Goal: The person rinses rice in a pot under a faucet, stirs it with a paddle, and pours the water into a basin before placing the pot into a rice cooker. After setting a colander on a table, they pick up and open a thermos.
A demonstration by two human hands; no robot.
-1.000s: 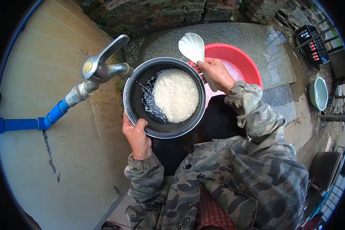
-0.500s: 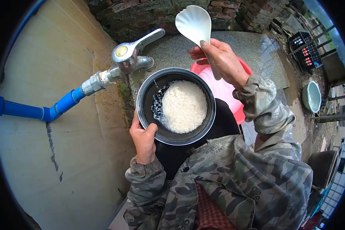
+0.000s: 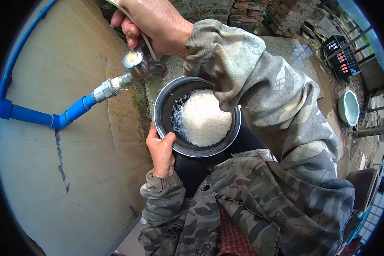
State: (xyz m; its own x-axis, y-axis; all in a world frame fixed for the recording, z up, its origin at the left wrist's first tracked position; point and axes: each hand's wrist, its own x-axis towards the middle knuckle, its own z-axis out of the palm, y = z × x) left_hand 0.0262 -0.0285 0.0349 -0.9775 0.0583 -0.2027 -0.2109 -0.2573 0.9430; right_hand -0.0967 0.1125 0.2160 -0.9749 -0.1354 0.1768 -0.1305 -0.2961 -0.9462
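A dark round pot with a pale rim holds white rice, heaped toward its right side. My left hand grips the pot's lower left rim, thumb on top. Above the pot, my right hand is at the metal tap, over its lever, which it mostly hides. The same hand still holds the white rice paddle, of which only an edge and the handle show. My right sleeve covers the pot's upper right rim. No stream of water is visible below the tap.
Blue pipe runs along the pale wall on the left to the tap. Bricks lie behind the stone slab. Farther right are a black crate and a light green basin.
My right hand has moved left and up from beside the pot to the tap lever, taking the paddle along. The sleeve now hides the pink basin. My left hand keeps its hold.
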